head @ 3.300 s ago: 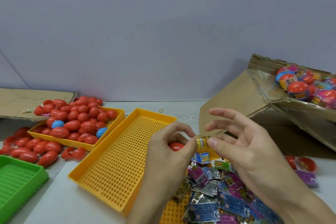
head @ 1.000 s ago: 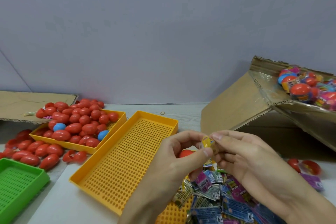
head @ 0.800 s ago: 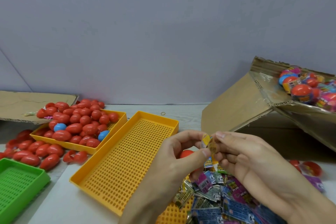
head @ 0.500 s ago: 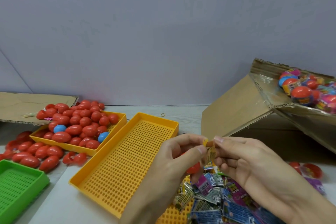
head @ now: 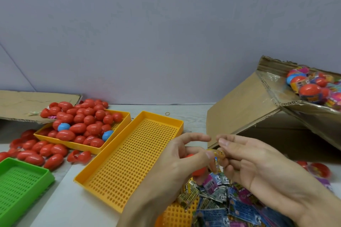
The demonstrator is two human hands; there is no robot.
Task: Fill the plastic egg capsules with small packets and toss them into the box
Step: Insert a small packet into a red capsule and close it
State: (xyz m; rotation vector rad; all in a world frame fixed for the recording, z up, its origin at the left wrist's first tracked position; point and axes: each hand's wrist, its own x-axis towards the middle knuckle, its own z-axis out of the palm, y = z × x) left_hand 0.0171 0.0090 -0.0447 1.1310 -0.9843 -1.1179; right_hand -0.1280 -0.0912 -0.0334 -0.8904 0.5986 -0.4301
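Observation:
My left hand [head: 180,160] holds a red egg capsule [head: 198,170] in its curled fingers, mostly hidden by the palm. Its thumb pinches a small yellow packet [head: 216,154] against the capsule. My right hand [head: 252,160] meets it from the right, fingertips pinching the same folded packet. Below both hands lies a heap of small packets [head: 221,201] in blue, purple and silver. The cardboard box [head: 273,108] stands tilted at the right, with filled capsules [head: 310,88] inside.
An empty orange perforated tray [head: 129,153] lies left of my hands. Behind it a second orange tray [head: 118,125] is piled with red capsules [head: 83,121]; more lie loose on the table. A green tray [head: 20,184] sits at the near left. Open red halves [head: 317,168] lie right.
The packet has been folded smaller and lowered towards the capsule. My hands have come together on it and dropped slightly; my left index finger has lifted off.

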